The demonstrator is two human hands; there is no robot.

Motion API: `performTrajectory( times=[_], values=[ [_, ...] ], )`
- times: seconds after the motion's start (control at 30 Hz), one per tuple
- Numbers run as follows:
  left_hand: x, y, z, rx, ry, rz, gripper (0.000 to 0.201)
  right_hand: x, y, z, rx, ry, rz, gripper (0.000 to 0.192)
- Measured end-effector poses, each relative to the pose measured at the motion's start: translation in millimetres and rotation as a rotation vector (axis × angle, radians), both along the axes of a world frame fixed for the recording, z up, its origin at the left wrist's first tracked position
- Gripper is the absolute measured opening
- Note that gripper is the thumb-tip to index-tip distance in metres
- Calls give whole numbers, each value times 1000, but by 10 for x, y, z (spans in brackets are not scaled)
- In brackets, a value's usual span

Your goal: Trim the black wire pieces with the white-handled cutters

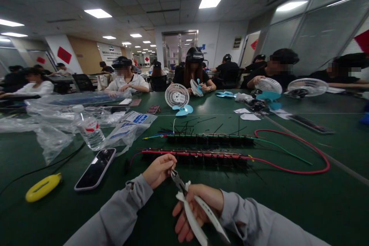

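Observation:
My right hand (198, 203) holds diagonal cutters (180, 184) with white handles, which are spread apart. Their metal jaws point up and left, right by the fingertips of my left hand (160, 170). Thumb and fingers of that left hand are pinched together, but whatever is between them is too small to make out. Just beyond my hands lies a long wire bundle (196, 154) with a red cable along it and several black cable ties sticking out. Behind it is a second bundle (210, 137) with a green wire and more black tie tails.
A phone (95, 169), a yellow box cutter (43, 187), a water bottle (91, 130) and clear plastic bags (49, 134) lie to the left. A red cable loop (325, 157) curves at the right. Across the green table, people handle fan parts (177, 96).

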State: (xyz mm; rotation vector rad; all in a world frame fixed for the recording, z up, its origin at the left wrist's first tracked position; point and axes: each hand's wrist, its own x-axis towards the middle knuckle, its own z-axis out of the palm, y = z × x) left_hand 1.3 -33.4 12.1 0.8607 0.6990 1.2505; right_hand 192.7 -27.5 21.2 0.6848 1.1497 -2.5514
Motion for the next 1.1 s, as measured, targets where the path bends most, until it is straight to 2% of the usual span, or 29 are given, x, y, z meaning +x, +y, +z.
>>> performTrajectory(
  times=[1.1],
  values=[
    [21,1,9,-4,21,-1,20,-44,8,-9,23,8,-5,47]
  ],
)
